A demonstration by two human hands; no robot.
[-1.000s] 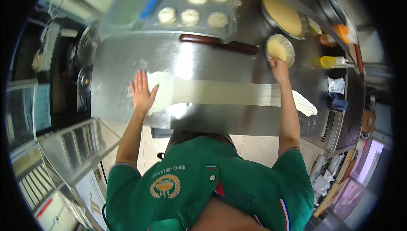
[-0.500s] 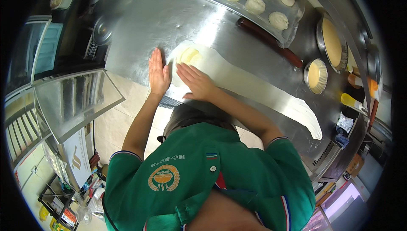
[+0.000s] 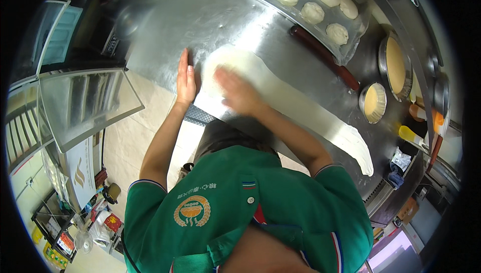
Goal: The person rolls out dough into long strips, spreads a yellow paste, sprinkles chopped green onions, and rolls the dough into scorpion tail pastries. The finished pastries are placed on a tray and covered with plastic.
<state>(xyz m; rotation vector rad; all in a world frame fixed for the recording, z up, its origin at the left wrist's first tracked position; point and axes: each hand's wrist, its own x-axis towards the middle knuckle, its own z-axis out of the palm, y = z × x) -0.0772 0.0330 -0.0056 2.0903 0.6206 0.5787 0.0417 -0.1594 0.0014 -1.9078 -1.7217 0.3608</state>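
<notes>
A long, thin sheet of pale dough [image 3: 280, 90] runs across the steel table from its wide left end to a narrow, thicker tip at the lower right. On that wide end lies my right hand [image 3: 239, 92], flat and open, its fingertips blurred by motion. It covers part of the dough, where a pale yellowish smear shows faintly. My left hand [image 3: 186, 80] is held on edge at the dough's left border, fingers straight and together, holding nothing. Whether it touches the dough I cannot tell.
A dark red rolling pin [image 3: 324, 57] lies beyond the dough, beside a tray [image 3: 295, 22] with several dough balls. To the right stand a fluted bowl [image 3: 373, 103] and a larger metal bowl [image 3: 395, 65], both with yellowish contents. A glass-like panel [image 3: 92, 107] juts out at left.
My right hand has swept over the dough's wide end, and the distinct yellow patch there now looks spread thin. The left hand has turned more onto its edge. The view has shifted slightly.
</notes>
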